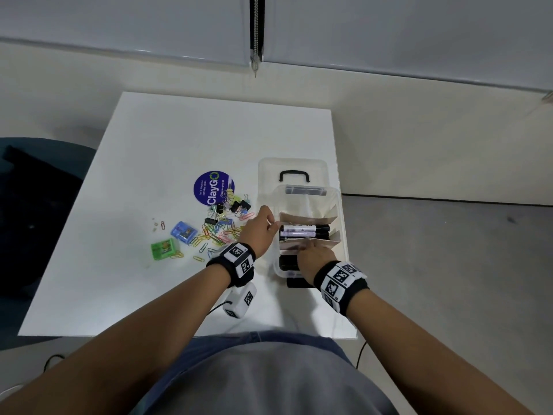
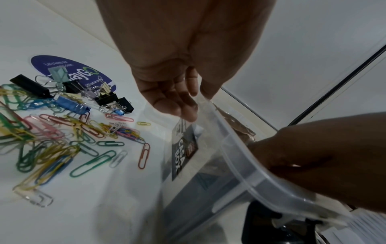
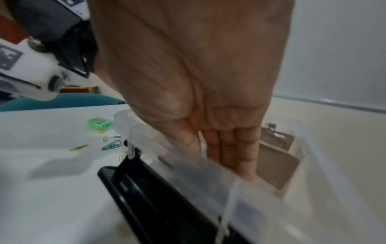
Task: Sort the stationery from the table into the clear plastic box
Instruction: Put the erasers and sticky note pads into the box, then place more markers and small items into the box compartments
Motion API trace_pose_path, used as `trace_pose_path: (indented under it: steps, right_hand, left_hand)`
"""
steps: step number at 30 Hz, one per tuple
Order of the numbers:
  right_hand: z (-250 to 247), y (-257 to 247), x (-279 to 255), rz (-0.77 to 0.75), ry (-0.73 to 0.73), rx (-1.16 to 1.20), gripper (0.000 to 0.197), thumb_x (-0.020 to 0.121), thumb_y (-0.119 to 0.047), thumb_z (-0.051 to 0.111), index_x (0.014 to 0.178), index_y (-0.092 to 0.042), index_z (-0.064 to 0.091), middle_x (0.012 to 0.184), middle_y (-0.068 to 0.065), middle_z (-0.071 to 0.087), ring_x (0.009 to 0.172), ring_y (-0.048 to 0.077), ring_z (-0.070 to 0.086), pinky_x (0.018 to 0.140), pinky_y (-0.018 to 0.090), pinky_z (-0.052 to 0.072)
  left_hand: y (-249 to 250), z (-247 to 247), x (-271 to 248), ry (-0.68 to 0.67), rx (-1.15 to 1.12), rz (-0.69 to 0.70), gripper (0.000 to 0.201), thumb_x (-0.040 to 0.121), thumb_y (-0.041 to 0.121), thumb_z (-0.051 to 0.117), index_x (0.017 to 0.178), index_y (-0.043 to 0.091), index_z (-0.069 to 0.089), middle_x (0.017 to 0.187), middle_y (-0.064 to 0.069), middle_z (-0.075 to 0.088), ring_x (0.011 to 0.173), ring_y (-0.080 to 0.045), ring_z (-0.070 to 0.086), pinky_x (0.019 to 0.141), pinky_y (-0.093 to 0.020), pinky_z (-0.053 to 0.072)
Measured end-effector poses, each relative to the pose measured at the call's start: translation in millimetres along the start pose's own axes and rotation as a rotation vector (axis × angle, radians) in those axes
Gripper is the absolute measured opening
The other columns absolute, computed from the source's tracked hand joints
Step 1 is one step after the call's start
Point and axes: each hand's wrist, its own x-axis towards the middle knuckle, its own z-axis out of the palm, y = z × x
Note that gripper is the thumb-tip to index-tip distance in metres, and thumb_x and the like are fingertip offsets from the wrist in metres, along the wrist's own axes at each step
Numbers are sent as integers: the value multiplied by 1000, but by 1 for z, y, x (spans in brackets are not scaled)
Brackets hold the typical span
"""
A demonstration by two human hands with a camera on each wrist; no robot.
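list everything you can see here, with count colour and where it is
table: one, white, under everything
clear plastic box: one, open, right side of table, brown dividers inside
lid: one, clear, black handle, behind box
markers: at least two, black and white, middle compartment
paper clips: many, mixed colours, left of box
binder clips: several, mostly black
sharpeners: two, green and blue
sticker: one, round, blue
left hand: at box rim
right hand: fingers straight, inside box

Inside the clear plastic box (image 1: 337, 205), the right hand (image 1: 315, 256) hid whatever lay beneath its fingers (image 3: 229, 156). The box's near wall (image 3: 240, 198) was blurred. Its label (image 2: 183, 151) read only partly.
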Motion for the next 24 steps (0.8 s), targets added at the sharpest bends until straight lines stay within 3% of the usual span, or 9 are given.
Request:
trace_pose_path:
  steps: [3,5,8,12,15,18,21,24]
  right_hand:
    - [2,-2,2,45,-97,0,45,96,-16,47,139,-4,45,149,19,30,137,36,31,111,44,37]
    - [6,0,5,25,-139,-7,38,97,-16,42,130,-1,53,143,20,41,134,36,34,110,43,37]
    - [-3,1,4,6,-203,17,34,99,-12,37,122,1,59,131,17,59,124,31,52,102,35,41]
    - [-32,-8,7,9,-235,96,37,100,-19,38,128,-3,56,131,14,59,120,31,56,98,35,43]
    - [-55,-28,15,10,-168,206,30,98,-20,41,112,-3,62,112,17,65,106,32,62,86,36,48]
    - [-79,-62,20,-49,18,192,23,97,-24,41,96,-9,59,97,12,66,89,30,65,70,34,50]
    - [-89,-103,36,-103,154,213,19,96,-21,41,103,-11,57,104,9,65,87,28,60,69,32,42]
    - [-86,-153,69,-186,130,327,25,96,-18,43,118,-12,53,117,10,59,104,31,61,80,36,45]
  left_hand:
    - [2,-6,3,-41,43,14,23,97,34,51,98,13,41,78,-12,65,70,-30,63,69,-39,49]
    - [5,-10,6,-79,74,18,25,97,35,51,99,12,41,83,-15,65,73,-32,63,70,-41,51]
    - [8,-13,10,-136,84,26,25,97,36,50,97,13,40,80,-14,62,73,-34,64,70,-45,53]
    - [-5,-26,10,-174,75,30,25,98,38,47,97,14,47,82,-12,65,66,-28,61,63,-36,49]
    - [-38,-52,6,-108,101,-12,17,98,33,47,95,16,51,84,-7,65,70,-25,61,62,-31,44]
    - [-88,-87,-1,31,218,-58,3,94,17,49,95,17,52,93,-7,62,78,-24,58,67,-32,43]
    - [-137,-122,-13,216,342,-118,18,87,7,56,105,6,56,103,-18,56,92,-37,56,77,-41,44]
    - [-171,-143,-28,199,454,-244,33,89,27,62,115,8,56,113,-19,55,106,-39,54,86,-45,43]
